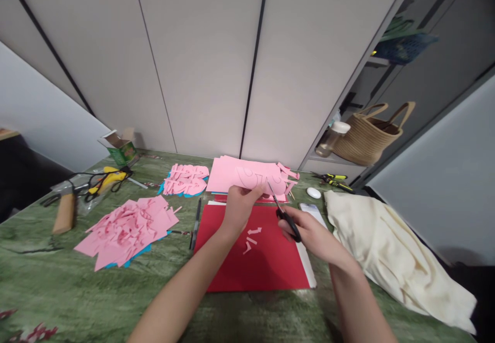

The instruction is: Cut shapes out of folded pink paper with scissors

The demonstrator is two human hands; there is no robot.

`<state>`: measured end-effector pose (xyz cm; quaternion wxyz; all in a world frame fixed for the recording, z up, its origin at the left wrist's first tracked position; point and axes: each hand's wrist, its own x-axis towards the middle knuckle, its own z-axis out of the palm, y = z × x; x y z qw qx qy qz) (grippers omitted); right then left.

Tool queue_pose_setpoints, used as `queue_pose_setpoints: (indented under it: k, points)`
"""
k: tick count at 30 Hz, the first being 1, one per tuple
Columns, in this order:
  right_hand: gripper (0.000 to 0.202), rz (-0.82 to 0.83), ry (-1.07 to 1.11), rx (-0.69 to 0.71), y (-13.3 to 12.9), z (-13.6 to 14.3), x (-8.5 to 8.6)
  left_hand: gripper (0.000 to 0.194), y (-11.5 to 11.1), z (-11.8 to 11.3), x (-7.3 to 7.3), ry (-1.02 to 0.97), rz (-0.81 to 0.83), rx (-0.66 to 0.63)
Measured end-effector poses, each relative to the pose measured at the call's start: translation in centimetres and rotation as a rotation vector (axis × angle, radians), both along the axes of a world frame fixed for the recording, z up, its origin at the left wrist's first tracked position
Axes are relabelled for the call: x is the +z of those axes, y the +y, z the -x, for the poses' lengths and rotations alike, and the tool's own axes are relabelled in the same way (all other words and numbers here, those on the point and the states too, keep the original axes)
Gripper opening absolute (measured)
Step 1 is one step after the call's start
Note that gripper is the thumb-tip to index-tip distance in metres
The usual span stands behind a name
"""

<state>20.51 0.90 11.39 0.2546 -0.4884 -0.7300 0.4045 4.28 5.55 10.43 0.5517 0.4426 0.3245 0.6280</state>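
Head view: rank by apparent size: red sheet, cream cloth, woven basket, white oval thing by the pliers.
1. Cream cloth, though nearest the camera, so unsure against the sheet.
2. Red sheet.
3. Woven basket, farther back.
4. White oval thing.

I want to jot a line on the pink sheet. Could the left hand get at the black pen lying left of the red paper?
Probably yes. The black pen lies bare on the table beside the left hand's forearm, nothing on it. But that hand grips the pink sheet and must release it first.
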Motion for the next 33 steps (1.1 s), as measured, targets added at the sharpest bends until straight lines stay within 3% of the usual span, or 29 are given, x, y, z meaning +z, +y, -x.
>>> queue_pose_setpoints:
  k: [6,22,33]
  points:
    - [0.04,0.023,0.046,0.025,-0.06,0.29,0.26,0.021,0.05,0.06,-0.22,0.137,0.015,0.047]
    - [0.044,0.032,0.101,0.017,-0.11,0.62,0.21,0.023,-0.5,-0.28,0.13,0.11,0.045,0.056]
    - [0.034,0.03,0.112,0.006,-0.17,0.73,0.03,0.023,-0.35,-0.2,-0.06,0.127,0.036,0.053]
